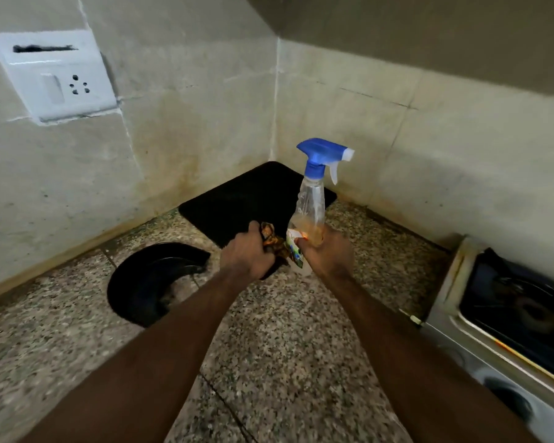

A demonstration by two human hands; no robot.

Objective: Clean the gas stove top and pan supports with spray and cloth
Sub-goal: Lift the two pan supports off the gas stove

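Observation:
My right hand (pixel 328 252) grips a clear spray bottle (pixel 311 199) with a blue trigger head, held upright over the counter, nozzle pointing right. A little amber liquid sits in its lower part. My left hand (pixel 248 252) is closed on a brown-orange patterned cloth (pixel 274 241), bunched right beside the bottle. The gas stove (pixel 512 318) shows at the right edge, with a steel body, a dark glass top and a knob. Its pan supports are not clearly visible.
A black square mat (pixel 237 199) lies in the counter corner behind my hands. A curved black pan-like piece (pixel 147 279) rests on the speckled granite counter (pixel 285 346) to the left. A white wall socket (pixel 55 75) is mounted on the stained left wall.

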